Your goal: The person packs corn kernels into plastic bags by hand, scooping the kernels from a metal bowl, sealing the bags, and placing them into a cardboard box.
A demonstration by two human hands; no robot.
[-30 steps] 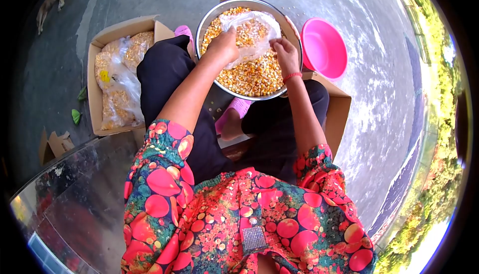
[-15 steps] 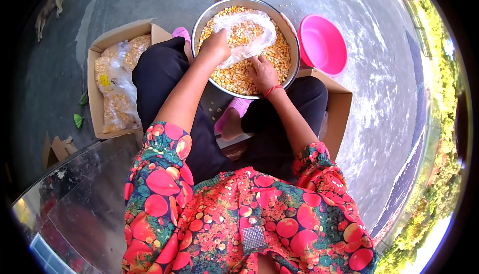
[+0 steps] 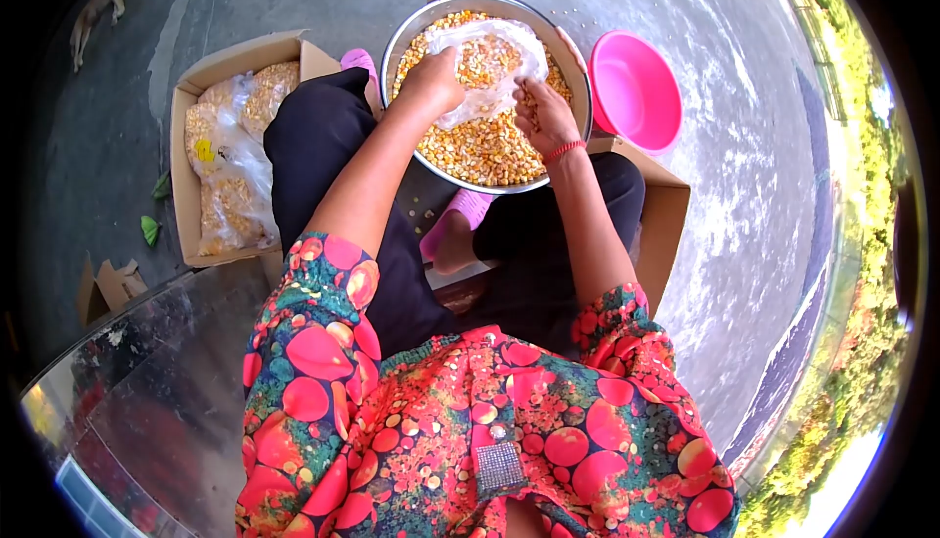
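A round metal basin (image 3: 576, 83) full of yellow corn kernels (image 3: 480, 154) stands in front of me, between my knees. On the corn lies a clear plastic bag (image 3: 531, 56), its mouth spread and kernels inside. My left hand (image 3: 435, 85) is closed on the bag's left edge. At the bag's right edge, above the corn, my right hand (image 3: 548, 117) is curled round some kernels. A red bracelet (image 3: 563, 150) circles my right wrist.
A cardboard box (image 3: 184, 186) with filled bags of corn (image 3: 233, 210) is at left. Another cardboard box (image 3: 668, 220) stands by my right knee, near a pink basin (image 3: 636, 93). A dog (image 3: 103, 4) lies at the far upper left.
My right hand has risen from the corn at the lower right of the basin to the bag's right edge, its fingers now curled. My left hand has kept its hold on the bag.
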